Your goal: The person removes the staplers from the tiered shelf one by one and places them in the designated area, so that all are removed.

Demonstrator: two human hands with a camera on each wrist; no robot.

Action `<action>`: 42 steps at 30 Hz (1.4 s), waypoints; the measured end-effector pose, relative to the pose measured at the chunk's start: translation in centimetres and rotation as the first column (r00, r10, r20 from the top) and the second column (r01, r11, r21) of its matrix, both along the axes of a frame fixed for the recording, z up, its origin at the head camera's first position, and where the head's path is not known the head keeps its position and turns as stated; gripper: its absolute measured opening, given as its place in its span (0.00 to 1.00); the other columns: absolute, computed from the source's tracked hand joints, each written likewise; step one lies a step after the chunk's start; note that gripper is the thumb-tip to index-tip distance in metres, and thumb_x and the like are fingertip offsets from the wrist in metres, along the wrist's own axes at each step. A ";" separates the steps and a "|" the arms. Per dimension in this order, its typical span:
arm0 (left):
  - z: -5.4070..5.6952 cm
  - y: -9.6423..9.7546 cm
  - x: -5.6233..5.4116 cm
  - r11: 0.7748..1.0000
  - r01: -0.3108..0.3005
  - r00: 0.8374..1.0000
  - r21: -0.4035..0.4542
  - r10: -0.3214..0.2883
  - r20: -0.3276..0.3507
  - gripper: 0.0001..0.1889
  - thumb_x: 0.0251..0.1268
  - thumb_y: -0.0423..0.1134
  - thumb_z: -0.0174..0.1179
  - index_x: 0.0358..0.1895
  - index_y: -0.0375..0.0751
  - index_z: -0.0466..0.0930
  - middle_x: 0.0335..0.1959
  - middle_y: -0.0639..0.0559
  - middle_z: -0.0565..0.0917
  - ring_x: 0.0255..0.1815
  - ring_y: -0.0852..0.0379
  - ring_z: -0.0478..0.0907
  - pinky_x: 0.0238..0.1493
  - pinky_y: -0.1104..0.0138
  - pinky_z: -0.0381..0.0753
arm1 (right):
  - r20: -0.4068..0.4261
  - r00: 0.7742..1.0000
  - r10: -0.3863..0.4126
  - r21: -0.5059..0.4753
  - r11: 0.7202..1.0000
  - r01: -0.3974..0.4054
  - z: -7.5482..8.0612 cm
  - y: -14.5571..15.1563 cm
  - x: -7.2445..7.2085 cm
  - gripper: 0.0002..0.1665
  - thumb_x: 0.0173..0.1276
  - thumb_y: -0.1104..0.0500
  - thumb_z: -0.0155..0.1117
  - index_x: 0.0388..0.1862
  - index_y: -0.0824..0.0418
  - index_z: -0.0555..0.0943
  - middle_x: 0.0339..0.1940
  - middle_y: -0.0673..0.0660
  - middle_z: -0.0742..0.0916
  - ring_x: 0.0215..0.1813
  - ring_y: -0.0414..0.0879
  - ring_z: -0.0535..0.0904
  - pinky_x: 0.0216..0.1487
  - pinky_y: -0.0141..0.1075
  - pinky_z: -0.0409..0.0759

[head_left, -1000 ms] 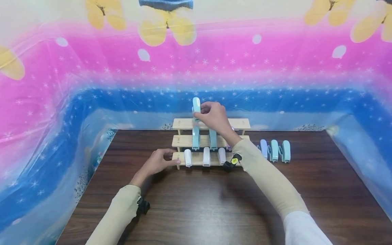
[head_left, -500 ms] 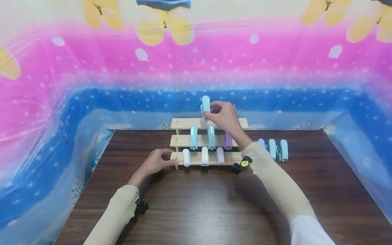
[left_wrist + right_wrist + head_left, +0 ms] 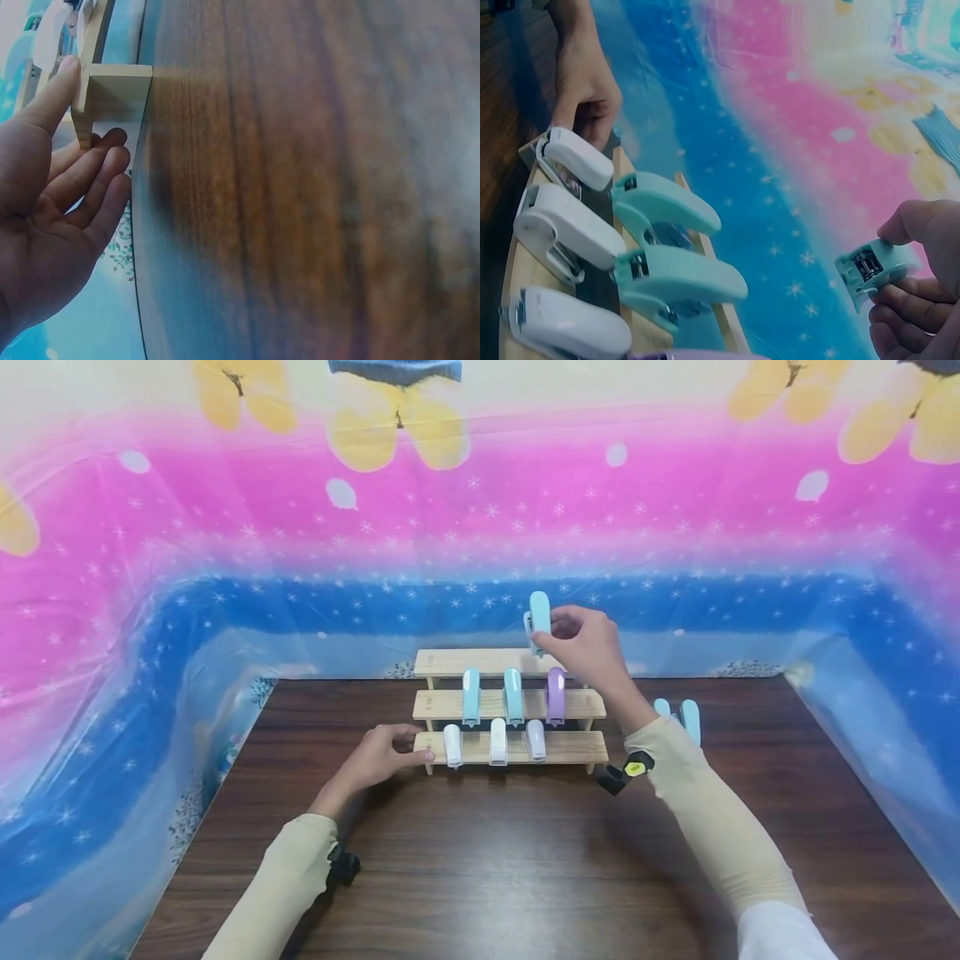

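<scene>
My right hand (image 3: 588, 643) pinches a mint-green stapler (image 3: 539, 622) between thumb and fingers, upright above the right part of the top tier. The right wrist view shows this stapler's metal mechanism (image 3: 868, 264) facing the camera. With the thumb on top and fingers below, my left hand (image 3: 382, 755) holds the left end of a three-tier wooden stand (image 3: 583, 745). Two mint-green staplers (image 3: 471, 695) and a purple stapler (image 3: 555, 695) occupy the middle tier. White staplers (image 3: 498, 742) and a pale lilac one (image 3: 536, 740) are lined up on the front tier.
Right of the stand, more mint-green staplers (image 3: 691, 720) stand on the dark wooden table (image 3: 480, 860), partly behind my right forearm. A colourful printed cloth (image 3: 525, 543) hangs along the table's back and sides.
My right hand has carried the mint-green stapler rightward above the top tier, from its left part to its right part. My left hand stays at the stand's end.
</scene>
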State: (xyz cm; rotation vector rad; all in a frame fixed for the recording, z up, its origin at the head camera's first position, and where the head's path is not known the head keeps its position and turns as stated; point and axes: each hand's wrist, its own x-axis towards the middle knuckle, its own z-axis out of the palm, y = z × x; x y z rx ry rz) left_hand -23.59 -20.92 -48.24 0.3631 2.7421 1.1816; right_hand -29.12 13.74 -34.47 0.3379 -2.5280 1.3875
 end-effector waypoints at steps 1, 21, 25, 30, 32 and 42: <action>0.0 0.0 0.0 1.000 -0.003 1.000 -0.001 0.003 0.001 0.32 0.64 0.54 0.71 0.63 0.35 0.80 0.58 0.38 0.84 0.57 0.45 0.82 0.57 0.48 0.80 | 0.001 1.000 -0.005 -0.003 1.000 0.005 0.0 0.3 0.0 0.26 0.64 0.45 0.75 0.55 0.58 0.85 0.41 0.54 0.90 0.44 0.48 0.85 0.47 0.45 0.83; 0.1 0.2 -0.1 1.000 -0.002 1.000 -0.003 0.002 0.007 0.31 0.64 0.53 0.72 0.63 0.35 0.80 0.58 0.39 0.84 0.58 0.45 0.82 0.57 0.48 0.80 | 0.012 0.995 -0.095 -0.017 0.995 0.095 -0.7 6.2 1.8 0.27 0.66 0.47 0.73 0.58 0.62 0.84 0.45 0.61 0.89 0.48 0.53 0.84 0.51 0.46 0.80; 0.1 0.2 -0.1 1.000 -0.002 1.000 -0.007 0.003 0.008 0.31 0.64 0.53 0.72 0.63 0.36 0.81 0.58 0.39 0.85 0.58 0.45 0.82 0.58 0.48 0.80 | 0.006 0.993 -0.119 0.003 0.993 0.119 -0.8 7.3 2.1 0.27 0.67 0.47 0.73 0.58 0.63 0.84 0.46 0.62 0.89 0.48 0.53 0.84 0.51 0.45 0.79; 0.1 0.3 -0.1 1.000 0.001 1.000 -0.010 -0.001 0.007 0.31 0.64 0.53 0.72 0.63 0.35 0.81 0.58 0.39 0.85 0.57 0.45 0.82 0.57 0.48 0.80 | 0.022 0.987 -0.162 0.019 0.987 0.161 -1.0 8.9 2.6 0.29 0.66 0.47 0.73 0.60 0.63 0.83 0.47 0.62 0.88 0.48 0.52 0.83 0.51 0.44 0.79; 0.1 0.3 -0.2 1.000 0.002 1.000 -0.011 -0.002 0.004 0.30 0.64 0.53 0.71 0.63 0.35 0.81 0.58 0.39 0.85 0.56 0.46 0.83 0.56 0.48 0.81 | 0.029 0.984 -0.174 0.024 0.985 0.173 -1.2 9.6 2.8 0.31 0.67 0.45 0.73 0.61 0.63 0.82 0.49 0.62 0.88 0.50 0.52 0.83 0.51 0.44 0.79; 0.2 0.2 -0.2 1.000 0.011 1.000 0.004 -0.011 0.013 0.31 0.64 0.52 0.72 0.63 0.35 0.80 0.59 0.38 0.84 0.58 0.44 0.82 0.57 0.48 0.80 | -0.006 0.970 -0.241 0.066 0.968 0.241 -2.3 12.9 3.7 0.30 0.67 0.43 0.72 0.60 0.61 0.84 0.50 0.62 0.89 0.51 0.51 0.84 0.50 0.36 0.77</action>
